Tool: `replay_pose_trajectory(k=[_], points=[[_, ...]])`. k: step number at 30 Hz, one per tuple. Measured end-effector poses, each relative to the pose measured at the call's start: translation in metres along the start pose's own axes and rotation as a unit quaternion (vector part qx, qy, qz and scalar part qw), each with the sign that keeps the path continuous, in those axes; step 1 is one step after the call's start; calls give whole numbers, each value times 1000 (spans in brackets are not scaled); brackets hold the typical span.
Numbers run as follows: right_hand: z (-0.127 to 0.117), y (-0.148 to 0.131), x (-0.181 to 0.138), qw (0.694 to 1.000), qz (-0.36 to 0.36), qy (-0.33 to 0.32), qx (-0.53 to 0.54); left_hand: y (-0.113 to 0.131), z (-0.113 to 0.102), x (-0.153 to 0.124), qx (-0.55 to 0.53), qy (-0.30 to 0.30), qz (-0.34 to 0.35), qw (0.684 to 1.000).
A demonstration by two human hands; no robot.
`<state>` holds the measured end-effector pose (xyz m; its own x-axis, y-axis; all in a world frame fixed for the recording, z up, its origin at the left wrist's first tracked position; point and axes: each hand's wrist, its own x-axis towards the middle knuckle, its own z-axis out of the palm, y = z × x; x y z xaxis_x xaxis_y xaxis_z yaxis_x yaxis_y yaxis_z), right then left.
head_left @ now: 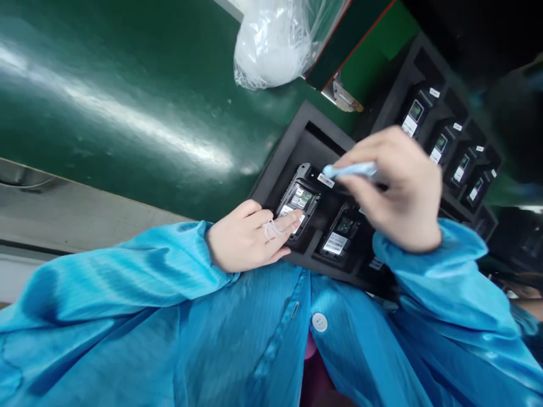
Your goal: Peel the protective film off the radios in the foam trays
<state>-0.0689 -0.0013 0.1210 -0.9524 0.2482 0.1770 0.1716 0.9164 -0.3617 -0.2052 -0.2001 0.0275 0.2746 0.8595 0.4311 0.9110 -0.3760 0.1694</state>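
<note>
My left hand [254, 234] lies with its fingers stretched out on the lower part of a black electronic device [303, 198]. A translucent white wrap is around one of its fingers. This device, with a small green board and a white label showing, sits in a pocket of a black foam tray [276, 172]. Above the tray my right hand [396, 186], somewhat blurred, pinches a light blue stick [352, 170] with a rounded tip. The tip is over or near a small white label [326, 180] at the device's upper end; whether it touches cannot be told. A second device [339, 234] lies beside the first.
Another black foam tray [418, 59] with several similar devices stands to the right. A clear plastic bag [274, 48] with white contents rests at the back of the green tabletop [139, 102]. Near it is a dark green edge with red trim [352, 42].
</note>
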Motion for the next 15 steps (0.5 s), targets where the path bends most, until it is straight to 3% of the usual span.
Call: replay_pose_trajectory(k=[2, 5, 8, 11, 13, 15], points=[[-5, 18, 12, 998, 49, 43, -27, -1, 1, -3, -9, -5, 1, 1000], [7, 60, 39, 990, 129, 53, -36, -4, -4, -3, -60, 2, -13, 998], [31, 100, 66, 974, 204, 95, -3, -7, -18, 7, -204, 39, -44, 977], [39, 109, 78, 970, 228, 81, -24, -8, -37, 29, -424, 51, -55, 902], [32, 92, 72, 976, 196, 89, -24, -7, -47, 45, -542, 30, -61, 837], [16, 63, 55, 982, 134, 133, -6, -6, -54, 57, -606, 2, -71, 792]])
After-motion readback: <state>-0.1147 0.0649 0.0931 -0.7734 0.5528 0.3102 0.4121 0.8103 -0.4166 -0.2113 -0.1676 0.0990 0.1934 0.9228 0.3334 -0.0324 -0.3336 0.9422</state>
